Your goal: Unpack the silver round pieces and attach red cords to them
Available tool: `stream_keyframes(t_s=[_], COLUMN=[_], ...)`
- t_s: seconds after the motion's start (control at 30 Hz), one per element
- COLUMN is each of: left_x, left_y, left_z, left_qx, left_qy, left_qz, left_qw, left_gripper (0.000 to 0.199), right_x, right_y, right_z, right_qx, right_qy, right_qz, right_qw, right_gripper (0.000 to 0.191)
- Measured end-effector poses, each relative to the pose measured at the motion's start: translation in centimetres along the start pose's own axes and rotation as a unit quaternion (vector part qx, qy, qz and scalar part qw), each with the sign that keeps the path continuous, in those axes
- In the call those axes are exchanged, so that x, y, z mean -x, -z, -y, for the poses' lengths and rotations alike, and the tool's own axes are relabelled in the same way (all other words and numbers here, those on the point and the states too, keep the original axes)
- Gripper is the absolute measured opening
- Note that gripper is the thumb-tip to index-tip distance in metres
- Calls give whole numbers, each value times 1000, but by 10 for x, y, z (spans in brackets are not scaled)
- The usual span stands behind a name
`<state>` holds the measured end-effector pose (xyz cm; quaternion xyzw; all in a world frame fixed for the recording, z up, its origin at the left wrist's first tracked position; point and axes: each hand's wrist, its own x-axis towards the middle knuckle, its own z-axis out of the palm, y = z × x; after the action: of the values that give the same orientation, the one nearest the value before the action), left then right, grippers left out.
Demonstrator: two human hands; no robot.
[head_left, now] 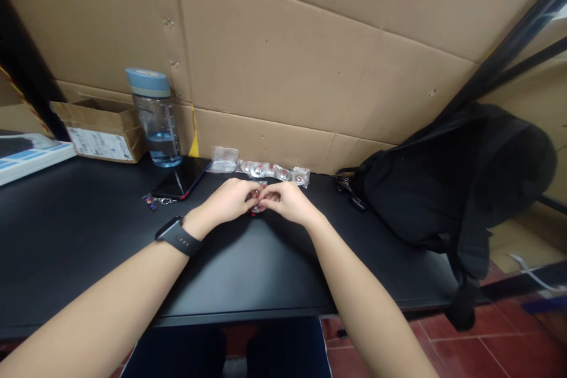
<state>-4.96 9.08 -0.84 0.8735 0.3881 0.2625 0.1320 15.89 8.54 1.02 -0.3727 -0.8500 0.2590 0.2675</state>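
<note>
My left hand and my right hand meet over the black table, thumbs and fingers pinched together. Between them is a small, shiny round piece with red marks, apparently in clear plastic; the fingers cover much of it. A dark watch circles my left wrist. Just beyond my hands, along the cardboard wall, lies a row of clear packets with round silvery pieces and red marks. At the row's left end is a stack of clear plastic bags.
Left of my hands lie a dark phone and a keyring charm. Behind the phone stand a blue-lidded water bottle and an open cardboard box. A black backpack takes up the table's right side. Cardboard walls the back.
</note>
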Motion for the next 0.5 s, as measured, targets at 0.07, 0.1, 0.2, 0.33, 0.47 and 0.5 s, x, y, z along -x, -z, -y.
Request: stream_keyframes(t_s=[0.07,0.1,0.2,0.33,0.47,0.5], left_x=[0,0,0,0,0,0], left_y=[2,3,5,6,5,5], left_z=[1,1,-2,-7,-7,-6], left_qx=[10,16,55,110,146,153], left_qy=[15,20,21,20,29,31], left_qz=[-26,-38,-44,11,30,30], left_qw=[1000,999,997,994,988,987], left_gripper=[17,20,26,24,31,30], right_x=[-1,0,1,2,3,3], right_y=[5,7,12,16,23,25], right_z=[-1,-1,0,-5,-13,-15], right_qx=[-12,-18,-34,-58,1,27], right_qy=[-18,-26,-34,-43,-53,-54], right_qz=[-35,-51,-67,-56,-37,-31], right_qw=[999,998,997,996,998,998], right_gripper=[6,9,11,10,14,10])
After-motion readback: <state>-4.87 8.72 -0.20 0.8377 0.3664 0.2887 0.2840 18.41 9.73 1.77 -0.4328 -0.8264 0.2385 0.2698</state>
